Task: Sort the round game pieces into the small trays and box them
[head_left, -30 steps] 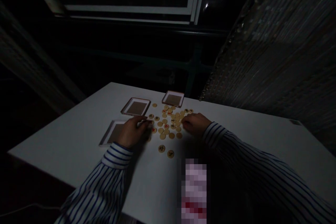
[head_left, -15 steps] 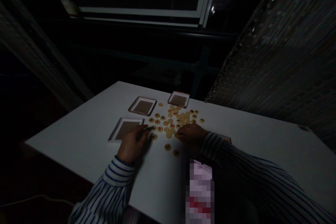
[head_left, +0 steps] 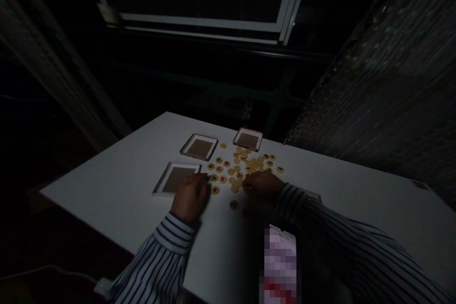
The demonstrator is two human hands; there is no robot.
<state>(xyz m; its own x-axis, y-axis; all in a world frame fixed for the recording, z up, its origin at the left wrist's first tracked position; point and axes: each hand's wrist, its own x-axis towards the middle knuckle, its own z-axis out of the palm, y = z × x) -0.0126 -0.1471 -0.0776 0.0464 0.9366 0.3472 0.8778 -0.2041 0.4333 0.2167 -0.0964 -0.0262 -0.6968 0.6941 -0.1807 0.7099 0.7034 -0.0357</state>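
Tan round discs [head_left: 233,205], some marked in black or red and others plain on top, lie in a loose scatter at the middle of the white desk [head_left: 107,171]. Each disc appears light and stiff, and probably smooth enough to slide; the best hold is at opposite points of the rim, between thumb and finger. Breakage seems unlikely. Left hand [head_left: 188,198]: fingers bent, gap narrow, just beside the left edge of the scatter; whether it holds a disc cannot be told. Right hand [head_left: 262,185]: curled low over the near right part of the scatter; its grip (hidden behind knuckles and shadow) cannot be told either. Three shallow trays [head_left: 200,148] stand beyond and left of the scatter, the nearest beside the left hand. Desk surface: flat, apparently smooth, with little to check a sliding disc. Room: dim, with a white window frame [head_left: 199,21] behind, a hanging curtain [head_left: 377,85] at right and a pale cable [head_left: 53,267] low at left.
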